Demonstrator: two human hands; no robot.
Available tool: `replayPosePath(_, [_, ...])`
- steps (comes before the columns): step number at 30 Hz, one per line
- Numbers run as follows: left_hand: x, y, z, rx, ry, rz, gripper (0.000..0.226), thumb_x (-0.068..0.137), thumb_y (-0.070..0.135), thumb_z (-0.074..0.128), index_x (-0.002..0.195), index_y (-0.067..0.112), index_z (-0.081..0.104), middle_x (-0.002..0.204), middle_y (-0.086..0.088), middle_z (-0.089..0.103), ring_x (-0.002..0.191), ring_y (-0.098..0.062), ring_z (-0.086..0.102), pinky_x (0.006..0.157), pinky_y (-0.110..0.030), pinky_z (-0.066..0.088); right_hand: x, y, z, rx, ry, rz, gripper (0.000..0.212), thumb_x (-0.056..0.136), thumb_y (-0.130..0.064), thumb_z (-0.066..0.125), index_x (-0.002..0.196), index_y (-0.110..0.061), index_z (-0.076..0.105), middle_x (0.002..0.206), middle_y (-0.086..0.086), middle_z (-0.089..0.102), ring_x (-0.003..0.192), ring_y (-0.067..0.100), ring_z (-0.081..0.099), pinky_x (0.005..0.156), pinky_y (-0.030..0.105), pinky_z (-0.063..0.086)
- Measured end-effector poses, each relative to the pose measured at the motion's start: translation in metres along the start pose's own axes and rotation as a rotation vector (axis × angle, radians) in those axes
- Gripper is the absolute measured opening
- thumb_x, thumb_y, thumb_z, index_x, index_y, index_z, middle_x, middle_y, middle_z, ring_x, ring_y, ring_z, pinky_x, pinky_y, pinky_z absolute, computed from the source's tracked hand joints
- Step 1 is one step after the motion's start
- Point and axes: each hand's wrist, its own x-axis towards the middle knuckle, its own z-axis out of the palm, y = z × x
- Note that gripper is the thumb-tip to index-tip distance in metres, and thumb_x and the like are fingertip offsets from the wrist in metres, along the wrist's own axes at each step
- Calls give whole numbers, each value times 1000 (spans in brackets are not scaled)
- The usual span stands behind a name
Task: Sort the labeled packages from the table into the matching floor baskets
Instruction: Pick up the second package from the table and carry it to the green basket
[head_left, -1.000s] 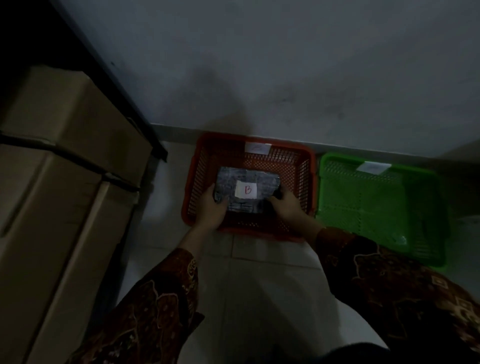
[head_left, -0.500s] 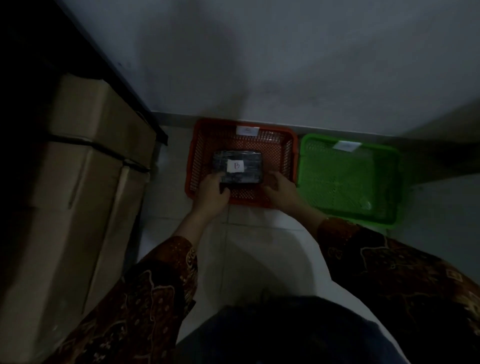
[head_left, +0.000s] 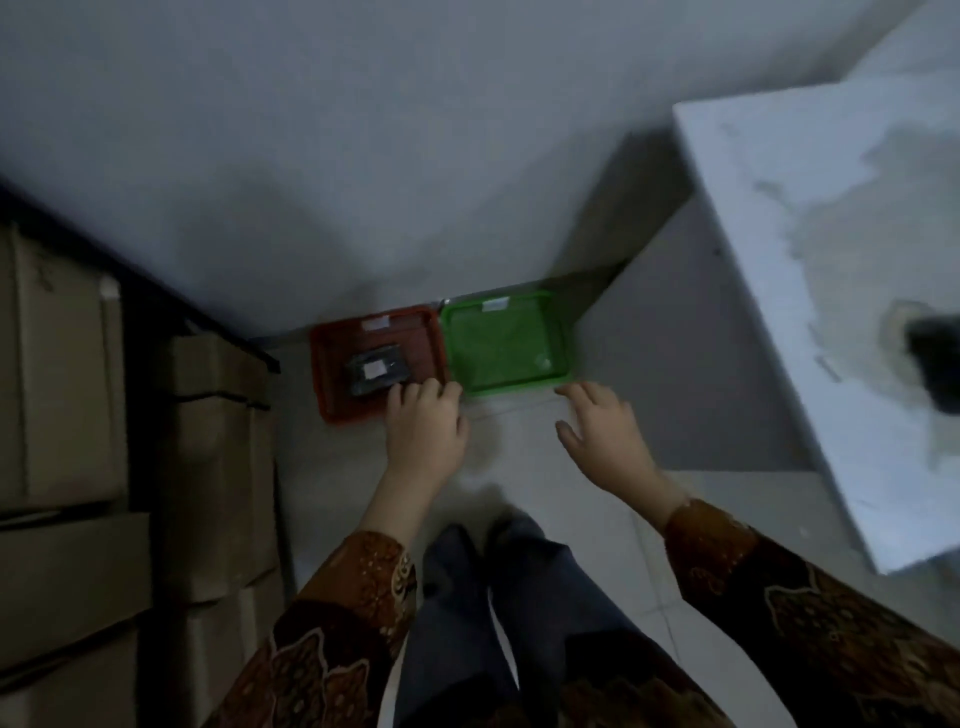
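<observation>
A dark wrapped package (head_left: 375, 373) with a white label lies inside the red basket (head_left: 332, 364) on the floor by the wall. Right beside it stands a green basket (head_left: 498, 348), which looks bare inside apart from a white tag on its far rim. My left hand (head_left: 423, 431) hovers in front of the red basket's near right corner, fingers apart, holding nothing. My right hand (head_left: 605, 434) hangs open in front of the green basket, apart from it. On the white table (head_left: 810, 270) at the right, a dark blurred object (head_left: 935, 358) sits at the frame edge.
Stacked cardboard boxes (head_left: 213, 457) line the left side, under a dark shelf edge. A grey wall runs behind the baskets. My legs in dark trousers (head_left: 498, 613) stand on the pale tiled floor between the boxes and the table.
Both hands have let go of the package, which now rests in the red basket, and have pulled back. The view has risen and swung right, bringing the white table into sight.
</observation>
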Motion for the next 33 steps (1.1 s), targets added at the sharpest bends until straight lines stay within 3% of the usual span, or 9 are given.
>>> replayPosePath(5, [2, 108, -39, 38, 83, 194, 35, 89, 30, 46, 120, 18, 55, 119, -6, 62, 112, -27, 54, 105, -43, 31, -64, 78, -85, -9, 235, 97, 42, 84, -17, 58, 126, -12, 51, 131, 15, 52, 123, 34, 47, 99, 44, 38])
replayPosePath(11, [12, 256, -36, 36, 94, 426, 37, 92, 31, 43, 124, 16, 53, 123, -7, 61, 115, -26, 52, 107, -41, 32, -122, 214, -152, 75, 447, 317, 41, 85, -16, 60, 124, -7, 53, 135, 22, 49, 124, 38, 45, 102, 46, 38])
replayPosePath(17, [31, 413, 18, -75, 65, 530, 47, 91, 37, 50, 132, 13, 47, 128, -10, 58, 115, -28, 53, 105, -40, 35, -127, 393, -200, 231, 493, 499, 57, 86, -16, 58, 137, -7, 35, 148, 23, 29, 136, 39, 28, 111, 48, 27])
replayPosePath(20, [42, 468, 45, -217, -23, 482, 64, 86, 37, 59, 141, 14, 34, 138, -13, 47, 122, -31, 47, 104, -39, 35, -117, 453, -205, 365, 384, 510, 69, 87, -19, 59, 144, -5, 23, 153, 20, 23, 140, 37, 23, 115, 46, 21])
replayPosePath(23, [57, 503, 62, -305, -105, 384, 89, 81, 36, 66, 149, 19, 11, 157, -15, 17, 138, -34, 28, 112, -44, 29, -106, 479, -201, 487, 274, 463, 71, 83, -14, 62, 143, -3, 24, 150, 20, 31, 138, 35, 30, 112, 39, 26])
replayPosePath(25, [64, 517, 69, -345, -94, 346, 88, 82, 33, 66, 149, 19, 11, 158, -15, 12, 139, -36, 28, 111, -48, 34, -100, 483, -198, 531, 257, 373, 60, 79, -8, 63, 133, -4, 39, 136, 20, 47, 125, 34, 45, 97, 28, 35])
replayPosePath(27, [69, 525, 73, -401, -34, 322, 74, 86, 26, 63, 147, 16, 23, 157, -14, 16, 140, -34, 26, 113, -47, 33, -99, 481, -198, 586, 272, 327, 52, 76, -6, 63, 126, -9, 47, 123, 14, 57, 111, 25, 52, 85, 26, 37])
replayPosePath(30, [75, 526, 67, -532, 12, 284, 58, 91, 24, 58, 143, 12, 36, 156, -14, 23, 144, -29, 22, 118, -41, 26, -103, 479, -204, 642, 382, 261, 54, 74, -9, 67, 125, -11, 49, 111, 0, 53, 105, 17, 50, 84, 24, 36])
replayPosePath(33, [79, 520, 43, -698, 43, 256, 47, 93, 29, 55, 136, 13, 46, 142, -15, 48, 128, -29, 46, 108, -42, 41, -103, 475, -222, 587, 436, 189, 61, 76, -17, 72, 130, -9, 45, 120, 6, 49, 112, 17, 44, 94, 23, 32])
